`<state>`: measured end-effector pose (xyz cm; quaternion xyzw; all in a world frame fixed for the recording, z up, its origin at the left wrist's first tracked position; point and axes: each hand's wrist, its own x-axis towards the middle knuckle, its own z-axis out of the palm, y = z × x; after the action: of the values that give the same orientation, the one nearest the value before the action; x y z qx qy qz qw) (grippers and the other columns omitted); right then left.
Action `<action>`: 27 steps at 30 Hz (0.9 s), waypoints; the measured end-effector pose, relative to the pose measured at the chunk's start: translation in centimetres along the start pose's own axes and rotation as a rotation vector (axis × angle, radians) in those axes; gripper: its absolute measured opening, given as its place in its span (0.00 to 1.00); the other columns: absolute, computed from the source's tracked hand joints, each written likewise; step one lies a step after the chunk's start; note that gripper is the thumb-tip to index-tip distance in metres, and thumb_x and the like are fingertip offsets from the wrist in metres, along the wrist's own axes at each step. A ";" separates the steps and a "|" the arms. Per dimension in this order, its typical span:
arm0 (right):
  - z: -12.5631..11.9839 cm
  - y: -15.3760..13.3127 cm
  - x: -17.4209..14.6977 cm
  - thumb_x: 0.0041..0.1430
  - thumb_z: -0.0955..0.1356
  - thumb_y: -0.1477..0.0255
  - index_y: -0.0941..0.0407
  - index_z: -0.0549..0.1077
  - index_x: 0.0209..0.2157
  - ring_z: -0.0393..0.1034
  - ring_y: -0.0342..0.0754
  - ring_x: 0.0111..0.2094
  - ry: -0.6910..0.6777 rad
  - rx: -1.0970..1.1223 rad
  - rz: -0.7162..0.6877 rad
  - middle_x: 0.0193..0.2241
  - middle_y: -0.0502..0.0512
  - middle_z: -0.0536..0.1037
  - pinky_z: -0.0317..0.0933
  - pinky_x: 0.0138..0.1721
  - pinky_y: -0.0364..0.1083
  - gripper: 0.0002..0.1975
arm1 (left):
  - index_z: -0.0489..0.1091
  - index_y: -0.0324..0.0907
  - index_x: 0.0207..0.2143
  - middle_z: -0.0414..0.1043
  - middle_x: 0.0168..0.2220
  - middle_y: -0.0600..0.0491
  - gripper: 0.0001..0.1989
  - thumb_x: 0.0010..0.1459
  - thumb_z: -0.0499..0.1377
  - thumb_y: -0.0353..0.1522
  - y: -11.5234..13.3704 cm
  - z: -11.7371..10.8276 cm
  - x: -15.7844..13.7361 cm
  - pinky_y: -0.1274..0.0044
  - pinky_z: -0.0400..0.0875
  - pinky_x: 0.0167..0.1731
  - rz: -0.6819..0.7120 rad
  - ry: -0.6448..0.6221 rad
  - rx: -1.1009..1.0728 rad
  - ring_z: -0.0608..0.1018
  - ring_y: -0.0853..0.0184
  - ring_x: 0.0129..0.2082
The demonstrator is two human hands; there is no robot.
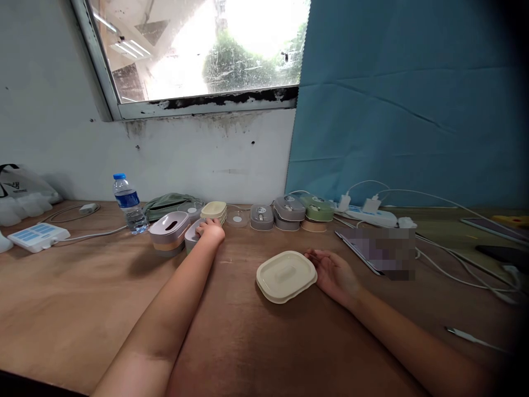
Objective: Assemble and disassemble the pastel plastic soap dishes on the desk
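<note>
My left hand reaches far forward with fingers curled over the rim of a small lilac container with a green lower part. Just behind that hand is a stack of cream lids. In the middle of the table lies a cream lid, rounded-rectangular with a raised centre. Beside its right edge my right hand rests on its side, fingers loosely bent and fingertips at the lid's corner. A lilac, orange and grey stacked container with a dark oval slot stands left of my left hand.
Grey lidded boxes and a green-topped box line the wall, near a clear round lid. A water bottle and green pouch stand left. Right are a tablet, a power strip and loose cables.
</note>
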<state>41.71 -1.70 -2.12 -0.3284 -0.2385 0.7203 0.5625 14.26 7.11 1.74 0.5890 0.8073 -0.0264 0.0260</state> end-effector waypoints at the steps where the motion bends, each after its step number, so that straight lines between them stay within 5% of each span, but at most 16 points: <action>1: 0.1 0.0 0.0 0.46 0.62 0.79 0.57 0.70 0.23 0.69 0.42 0.22 0.009 0.013 0.005 0.20 0.51 0.74 0.65 0.25 0.40 0.07 | 0.52 0.42 0.52 0.53 0.53 0.35 0.34 0.42 0.59 0.34 -0.1 0.0 0.1 0.62 0.59 0.35 -0.023 -0.008 0.009 0.61 0.44 0.49; 8: 0.4 0.0 -0.2 0.47 0.62 0.79 0.57 0.71 0.22 0.68 0.41 0.22 0.018 0.015 0.019 0.19 0.51 0.74 0.65 0.25 0.39 0.08 | 0.51 0.42 0.53 0.54 0.53 0.37 0.41 0.35 0.63 0.31 -0.7 -0.9 -0.1 0.66 0.59 0.37 -0.083 -0.033 0.083 0.63 0.47 0.48; 17: 0.5 0.0 -0.1 0.48 0.61 0.79 0.57 0.71 0.21 0.67 0.40 0.22 0.037 -0.016 0.030 0.19 0.50 0.74 0.64 0.24 0.39 0.09 | 0.55 0.34 0.50 0.54 0.53 0.35 0.33 0.43 0.59 0.39 0.7 -4.5 -3.9 0.67 0.50 0.47 0.114 0.121 0.136 0.57 0.50 0.53; 22: 0.4 0.1 0.0 0.47 0.62 0.79 0.57 0.71 0.21 0.67 0.40 0.22 0.045 -0.030 0.011 0.19 0.50 0.74 0.64 0.24 0.38 0.08 | 0.60 0.39 0.47 0.62 0.50 0.43 0.28 0.46 0.54 0.47 2.4 -5.9 -7.3 0.74 0.60 0.41 0.430 -0.031 0.088 0.65 0.57 0.47; 27: 0.3 0.2 0.0 0.46 0.63 0.79 0.57 0.70 0.20 0.67 0.41 0.21 0.051 -0.031 -0.005 0.18 0.49 0.74 0.63 0.24 0.39 0.07 | 0.65 0.46 0.40 0.68 0.44 0.54 0.26 0.38 0.59 0.46 3.7 -6.2 -10.5 0.81 0.63 0.32 0.953 -0.314 0.106 0.71 0.66 0.38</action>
<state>41.38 -1.77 -2.07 -0.3547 -0.2360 0.7066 0.5650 20.86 -1.25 8.61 0.8816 0.4325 -0.1408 0.1263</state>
